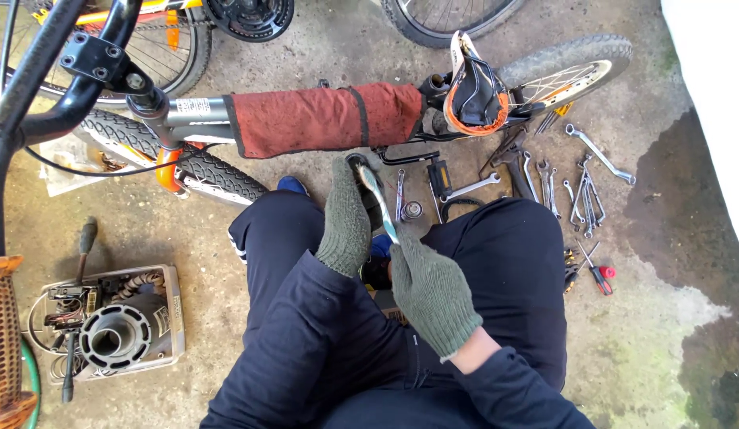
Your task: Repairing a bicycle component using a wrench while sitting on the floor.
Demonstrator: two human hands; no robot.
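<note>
1. Nearest the camera, the right hand (pixel 433 292), in a green knit glove, is closed around the lower end of a slim metal wrench (pixel 379 202), whose shaft runs up and to the left from the fist.
2. Just beside it, the left hand (pixel 345 222), gloved the same way, reaches upward with its fingers curled over a dark part (pixel 360 163) at the wrench's upper end; how firmly it grips cannot be told.
3. Both hands work above the person's knees (pixel 504 246), which are clad in dark trousers, with a blue shoe (pixel 292 185) showing between them and the bicycle.
4. Beyond the hands lies a bicycle frame (pixel 191 111) on its side, its top tube wrapped in a red cloth (pixel 322 117), with a black and orange saddle (pixel 474 95) to the right and a knobby tyre (pixel 171 155) to the left.
5. On the concrete floor (pixel 647 334), right of the knees, a spread of spanners (pixel 584 195) lies near a red-handled screwdriver (pixel 598 274).
6. Well apart to the left sits a shallow tray (pixel 177 318) holding a black round part (pixel 115 338) and wires.
</note>
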